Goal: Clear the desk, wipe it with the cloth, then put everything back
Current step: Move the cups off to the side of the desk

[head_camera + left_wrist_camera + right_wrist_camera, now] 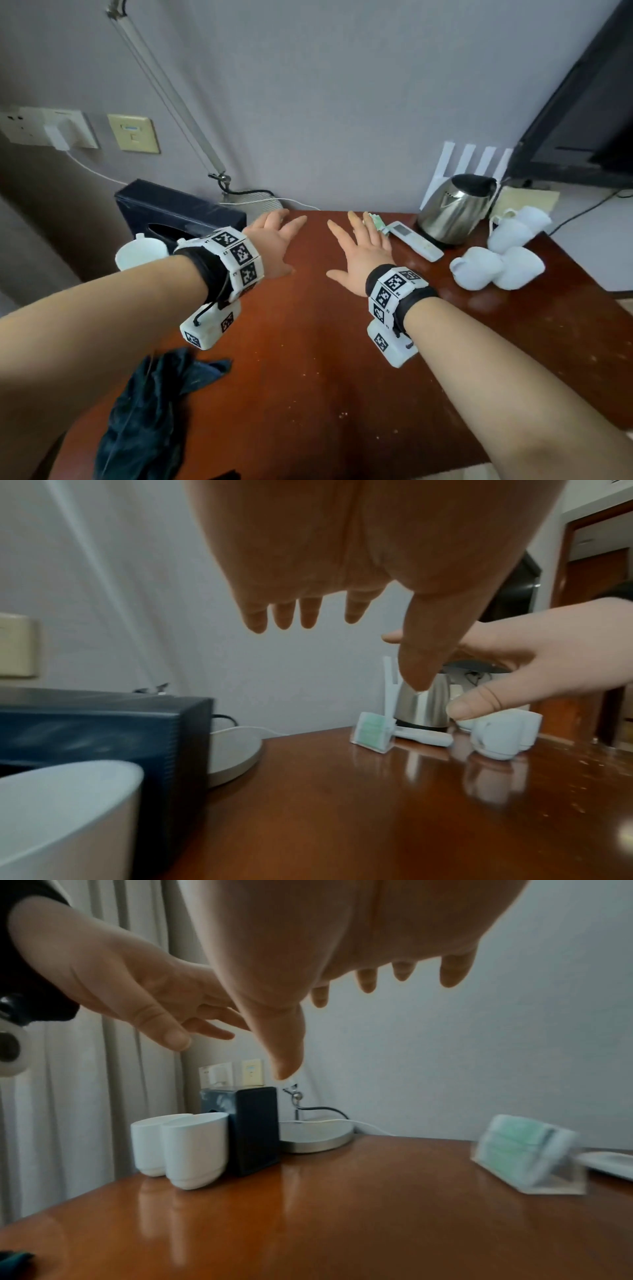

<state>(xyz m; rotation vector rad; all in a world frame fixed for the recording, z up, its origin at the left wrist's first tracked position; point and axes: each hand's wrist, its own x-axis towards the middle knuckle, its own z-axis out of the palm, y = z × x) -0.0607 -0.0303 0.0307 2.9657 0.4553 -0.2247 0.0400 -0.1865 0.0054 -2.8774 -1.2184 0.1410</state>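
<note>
Both of my hands hover palm-down with straight, spread fingers over the middle of the brown desk (308, 342), holding nothing. My left hand (279, 240) is near the back edge, beside the dark tissue box (178, 212). My right hand (356, 246) is just left of a small clear card stand (376, 222) with a green card and the white remote (416, 241). A dark blue cloth (154, 404) lies crumpled at the desk's front left. In the wrist views the left hand (342, 610) and the right hand (342, 993) hang clear above the desk.
A steel kettle (455, 205) and several white cups (496, 267) stand at the back right. Two white cups (181, 1148) sit by the tissue box, with a lamp base (315, 1137) behind. A dark screen (582, 120) stands at far right.
</note>
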